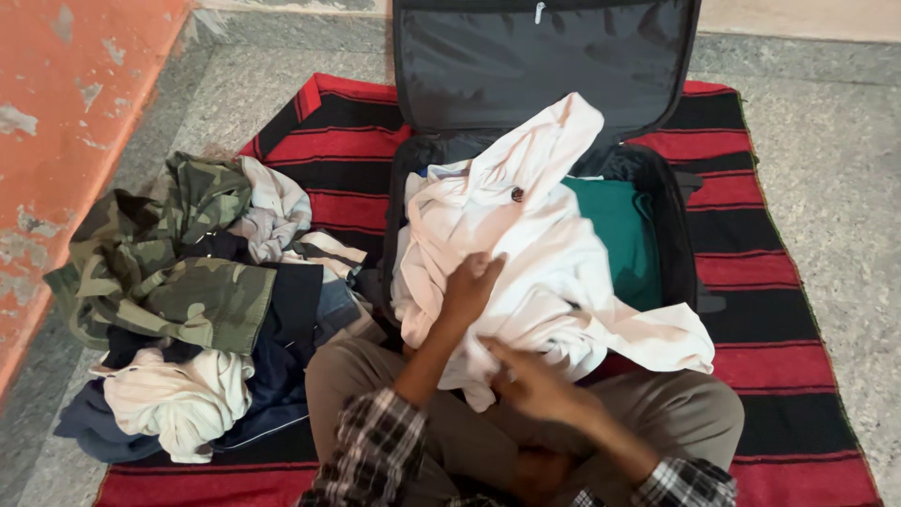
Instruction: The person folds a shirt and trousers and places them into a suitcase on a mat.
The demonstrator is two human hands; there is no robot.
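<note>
So my left hand [472, 284] is pressed flat on top of the white shirt [526, 253], fingers loosely curled and bunching the cloth a bit, looks like it's pinning the thing down so it doesn't slide. My right hand [530, 380] is lower, fingers closed on the shirt's near edge, pinching a fold of it right above my lap. The shirt itself is draped half in, half out of the open suitcase [680, 235], spilling over the front wall onto my knees. Under it there's a green garment [619, 235] already lying flat inside. The lid [540, 61] is propped up behind. To my left a clothes pile [188, 300] sits within arm's reach, camo stuff on top. Everything's on a red and black blanket [760, 272] spread over the stone floor [835, 122], presumably to keep the clothes clean.
</note>
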